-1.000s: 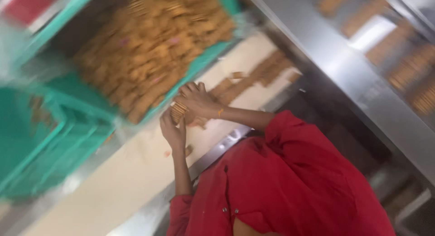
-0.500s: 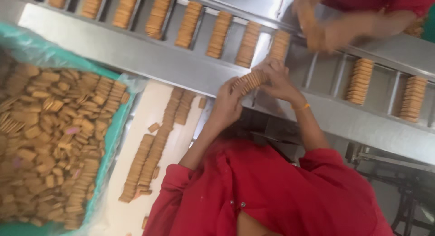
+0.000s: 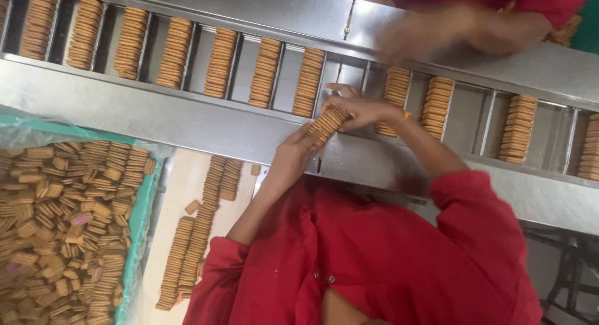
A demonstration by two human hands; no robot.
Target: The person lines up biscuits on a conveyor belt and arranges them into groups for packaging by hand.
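Head view: a biscuit stack is clamped end to end between left hand and right hand.

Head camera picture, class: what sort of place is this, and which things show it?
Probably a biscuit factory packing line: a steel conveyor with divided slots of stacked biscuits, a lined crate of loose biscuits, and both hands holding a biscuit stack.

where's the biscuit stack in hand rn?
Head view, centre: the biscuit stack is held between the left hand and right hand, over the steel conveyor rail, beside an empty slot.
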